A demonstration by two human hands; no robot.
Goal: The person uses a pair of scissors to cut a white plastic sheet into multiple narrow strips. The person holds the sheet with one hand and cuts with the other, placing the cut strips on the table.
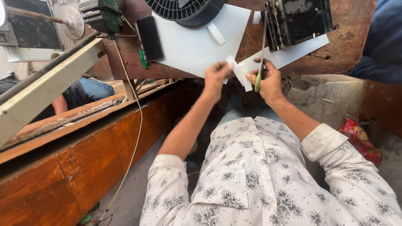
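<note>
My left hand (215, 77) pinches a small white strip of paper (239, 72) at the edge of a wooden table (347, 46). My right hand (269, 81) grips the same strip together with a thin tool with a green handle (258, 79), whose metal shaft (264, 37) points up over the table. Both hands meet just in front of a large white sheet (197, 46) lying on the table.
A black fan (184, 10) stands on the white sheet. A black phone (150, 37) and a green pen (143, 58) lie to the left. A dark metal device (297, 21) sits on another white sheet at right. A wooden bench (83, 142) and a person in jeans (90, 90) are at left.
</note>
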